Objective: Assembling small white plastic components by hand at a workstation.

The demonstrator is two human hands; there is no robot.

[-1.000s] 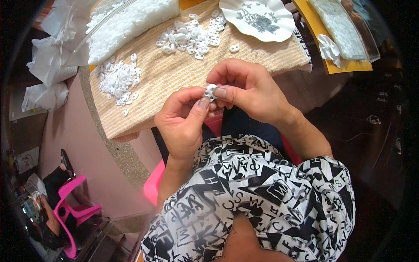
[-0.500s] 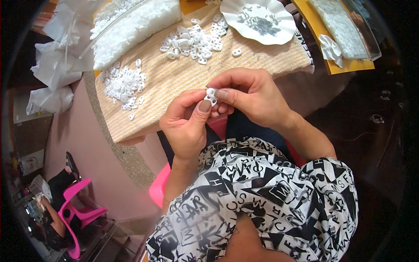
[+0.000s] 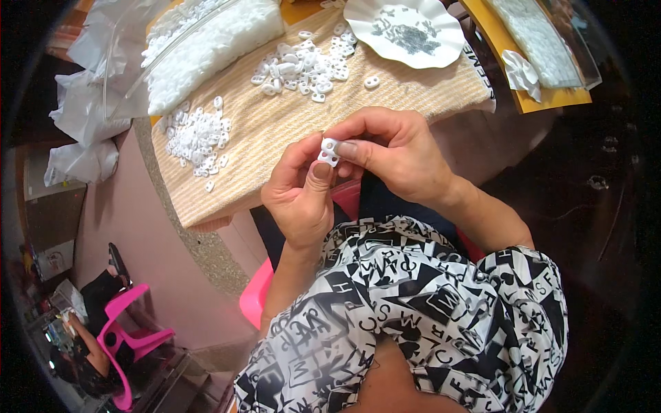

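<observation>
Between my two hands are small white plastic pieces with holes (image 3: 328, 157), above the near edge of the cloth-covered table. My left hand (image 3: 301, 199) is closed, thumb and forefinger pinching the lower part. From the other side my right hand (image 3: 403, 155) pinches the upper part, its thumb lying across it. Fingers hide some of the pieces, and I cannot tell whether they are joined. Beyond my hands lies a pile of larger white two-hole pieces (image 3: 303, 67), with one loose piece (image 3: 372, 82) to its right. A pile of smaller white pieces (image 3: 196, 138) sits at the left.
A white wavy-rimmed plate (image 3: 441, 54) of small grey bits stands at the far right of the striped cloth (image 3: 275, 124). Clear bags of white pieces (image 3: 213, 58) lie far left, another bag (image 3: 540, 48) far right. A person sits on a pink chair (image 3: 127, 337) lower left.
My left hand has shifted slightly right, and the white pieces have tilted a little between my fingers. Both hands keep their pinch.
</observation>
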